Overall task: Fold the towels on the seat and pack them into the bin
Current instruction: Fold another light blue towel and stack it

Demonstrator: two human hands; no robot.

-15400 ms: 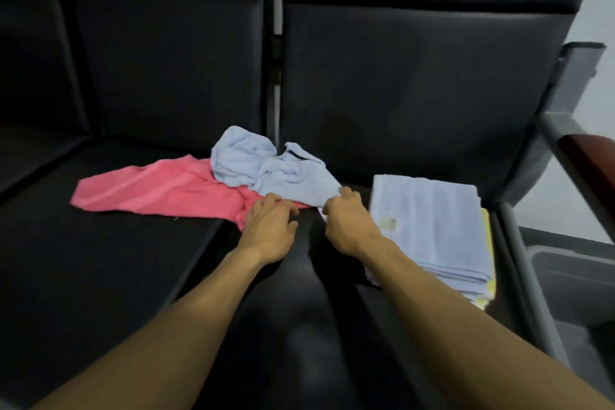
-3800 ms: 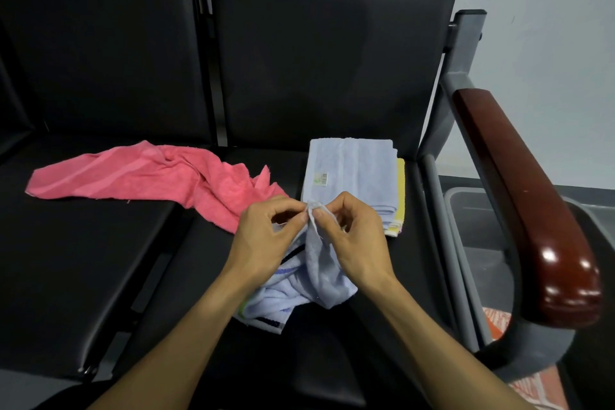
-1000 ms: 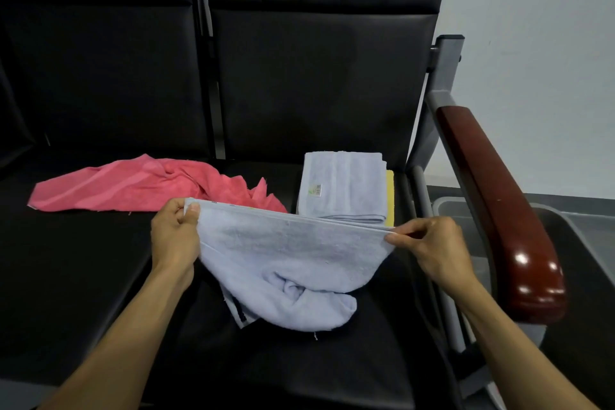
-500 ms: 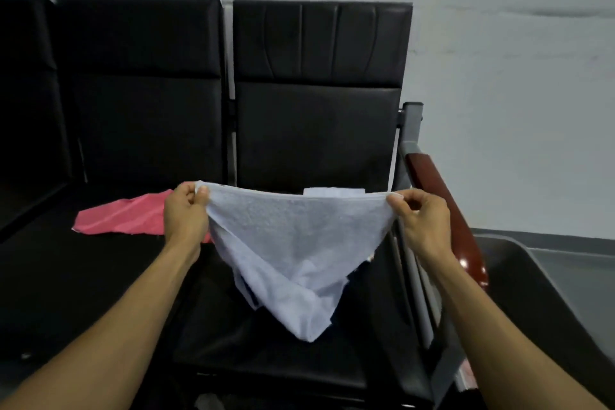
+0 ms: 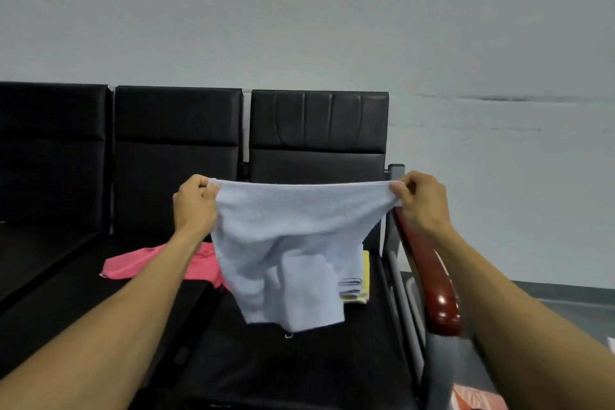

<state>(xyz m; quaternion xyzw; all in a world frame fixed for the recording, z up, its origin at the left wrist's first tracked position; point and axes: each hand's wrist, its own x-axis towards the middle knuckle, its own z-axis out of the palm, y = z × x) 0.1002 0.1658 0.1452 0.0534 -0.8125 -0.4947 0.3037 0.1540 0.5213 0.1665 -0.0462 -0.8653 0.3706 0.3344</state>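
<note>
A light blue towel point(image 5: 293, 243) hangs in the air above the black seat point(image 5: 299, 359), stretched by its top edge. My left hand point(image 5: 194, 205) pinches its left corner and my right hand point(image 5: 421, 201) pinches its right corner. The lower part of the towel droops in loose folds. Behind it, a stack of folded towels point(image 5: 356, 286) lies on the seat, mostly hidden, with blue and yellow edges showing. A crumpled pink towel point(image 5: 133, 265) lies on the seats to the left, partly behind my left forearm. The grey bin point(image 5: 411, 289) shows only as a sliver of rim past the armrest.
A reddish-brown wooden armrest point(image 5: 432, 280) on a grey metal frame stands at the right of the seat. More black seats point(image 5: 50, 243) extend to the left. A pale wall rises behind the row. Something orange and white point(image 5: 476, 399) lies on the floor at the lower right.
Both hands have lifted the blue towel higher and pulled its top edge tauter. The view has tilted up, showing more wall and less of the seat and bin.
</note>
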